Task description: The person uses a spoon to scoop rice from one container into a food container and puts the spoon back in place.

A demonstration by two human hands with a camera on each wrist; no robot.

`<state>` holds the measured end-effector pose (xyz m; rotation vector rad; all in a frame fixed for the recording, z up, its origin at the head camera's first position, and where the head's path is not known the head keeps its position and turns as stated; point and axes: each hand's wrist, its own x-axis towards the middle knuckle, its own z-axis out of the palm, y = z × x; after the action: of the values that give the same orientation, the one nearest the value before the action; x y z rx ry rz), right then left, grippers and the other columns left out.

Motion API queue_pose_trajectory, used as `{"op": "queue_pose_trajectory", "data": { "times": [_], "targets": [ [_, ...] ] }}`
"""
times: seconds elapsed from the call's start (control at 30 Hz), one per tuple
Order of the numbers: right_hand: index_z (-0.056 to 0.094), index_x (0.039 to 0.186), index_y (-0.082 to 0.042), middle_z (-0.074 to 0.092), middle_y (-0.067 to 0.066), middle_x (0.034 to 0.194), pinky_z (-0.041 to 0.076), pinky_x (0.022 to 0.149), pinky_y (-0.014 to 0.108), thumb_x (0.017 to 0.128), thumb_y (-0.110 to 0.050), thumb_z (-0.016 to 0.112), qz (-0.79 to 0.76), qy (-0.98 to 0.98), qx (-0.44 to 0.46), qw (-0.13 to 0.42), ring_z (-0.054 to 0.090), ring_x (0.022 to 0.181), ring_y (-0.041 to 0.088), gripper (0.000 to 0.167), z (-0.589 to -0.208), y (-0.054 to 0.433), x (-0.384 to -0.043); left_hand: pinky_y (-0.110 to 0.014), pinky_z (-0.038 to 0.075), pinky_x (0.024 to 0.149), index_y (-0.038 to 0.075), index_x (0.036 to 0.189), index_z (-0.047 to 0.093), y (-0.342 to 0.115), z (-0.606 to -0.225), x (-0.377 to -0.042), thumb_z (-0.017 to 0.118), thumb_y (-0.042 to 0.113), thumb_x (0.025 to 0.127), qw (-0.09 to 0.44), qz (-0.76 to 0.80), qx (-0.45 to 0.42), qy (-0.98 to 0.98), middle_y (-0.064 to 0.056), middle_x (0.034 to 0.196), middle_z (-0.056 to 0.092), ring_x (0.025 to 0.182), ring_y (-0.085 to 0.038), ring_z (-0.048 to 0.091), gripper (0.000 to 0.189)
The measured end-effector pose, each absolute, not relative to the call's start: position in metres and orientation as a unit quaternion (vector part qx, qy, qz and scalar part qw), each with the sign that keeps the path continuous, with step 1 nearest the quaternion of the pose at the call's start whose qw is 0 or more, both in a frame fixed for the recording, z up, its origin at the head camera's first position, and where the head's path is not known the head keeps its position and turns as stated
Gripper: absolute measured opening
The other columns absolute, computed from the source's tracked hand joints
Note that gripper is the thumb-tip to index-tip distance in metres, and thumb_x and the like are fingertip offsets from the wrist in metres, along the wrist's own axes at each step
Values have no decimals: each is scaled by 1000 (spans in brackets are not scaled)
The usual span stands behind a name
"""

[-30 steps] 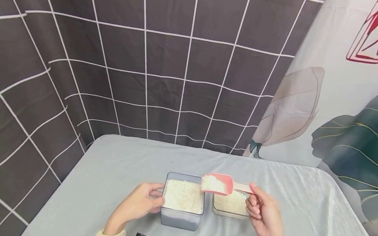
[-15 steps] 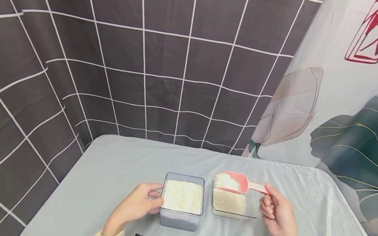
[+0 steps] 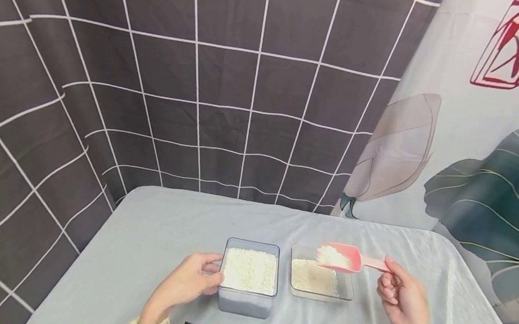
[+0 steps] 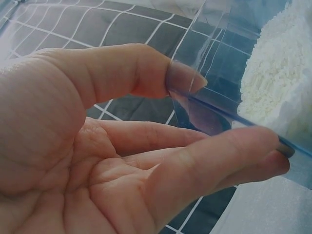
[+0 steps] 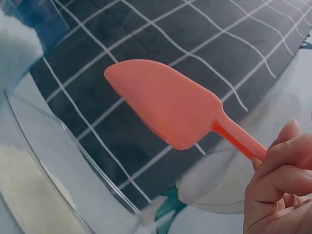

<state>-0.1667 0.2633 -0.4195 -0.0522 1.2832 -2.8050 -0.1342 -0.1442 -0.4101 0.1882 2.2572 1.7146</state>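
Note:
A pink scoop [image 3: 347, 258] with white rice [image 3: 331, 255] in its bowl is above the right side of the shallow clear container [image 3: 344, 290]. My right hand [image 3: 407, 304] grips the end of its handle; the right wrist view shows the scoop's underside [image 5: 165, 105]. To the left stands a deeper blue-tinted clear container [image 3: 245, 306], filled well up with rice [image 3: 250, 270]. My left hand [image 3: 192, 280] holds this box at its left side, and thumb and fingers meet its wall and rim in the left wrist view [image 4: 234, 114].
Rice [image 3: 314, 278] covers the left part of the shallow container's bottom. Both containers stand on a table with a pale blue cloth [image 3: 179, 217]. Behind it hangs a dark curtain with white grid lines [image 3: 225, 127], and a patterned light curtain [image 3: 460, 124] is at the right.
My right hand has carried the rice-filled scoop rightward, from the deep container's right edge to over the shallow container's right side. My left hand stays at the deep container.

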Motion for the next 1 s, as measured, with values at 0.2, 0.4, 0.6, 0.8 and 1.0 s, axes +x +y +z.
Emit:
{"op": "queue_pose_trajectory", "data": {
  "times": [0.2, 0.4, 0.6, 0.8, 1.0],
  "targets": [
    [67, 74, -1, 55, 3, 49, 16, 35, 16, 95, -8, 46, -881, 470, 49, -11, 39, 38, 7, 30, -416, 270, -165, -32, 58, 70, -17, 129, 38, -144, -409, -134, 57, 8, 81, 147, 594, 64, 788, -29, 110, 59, 88, -28, 65, 57],
    [70, 72, -5, 56, 1, 47, 34, 30, 15, 91, -11, 55, -840, 534, 89, -42, 46, 36, 7, 25, -412, 269, -162, -32, 58, 70, -18, 129, 38, -144, -408, -134, 57, 8, 81, 147, 592, 63, 790, -29, 109, 59, 87, -27, 65, 57],
    [72, 72, -9, 57, 0, 47, 38, 30, 14, 89, -11, 58, -810, 574, 100, -66, 50, 38, 5, 23, -409, 265, -160, -32, 58, 70, -17, 129, 38, -143, -409, -135, 56, 9, 81, 151, 589, 63, 791, -28, 109, 60, 88, -26, 65, 57],
    [70, 68, -10, 54, -1, 44, 39, 30, 16, 86, -19, 63, -742, 648, 138, -101, 47, 35, 6, 22, -404, 257, -158, -32, 58, 70, -18, 129, 38, -144, -408, -134, 56, 8, 81, 150, 591, 66, 790, -28, 109, 60, 88, -27, 65, 57],
    [67, 68, -7, 54, 1, 44, 41, 33, 19, 85, -27, 65, -661, 721, 167, -125, 45, 34, 10, 26, -399, 250, -155, -31, 58, 71, -17, 129, 38, -144, -408, -134, 56, 8, 81, 152, 590, 65, 790, -28, 110, 59, 89, -27, 65, 58]
  ]
}}
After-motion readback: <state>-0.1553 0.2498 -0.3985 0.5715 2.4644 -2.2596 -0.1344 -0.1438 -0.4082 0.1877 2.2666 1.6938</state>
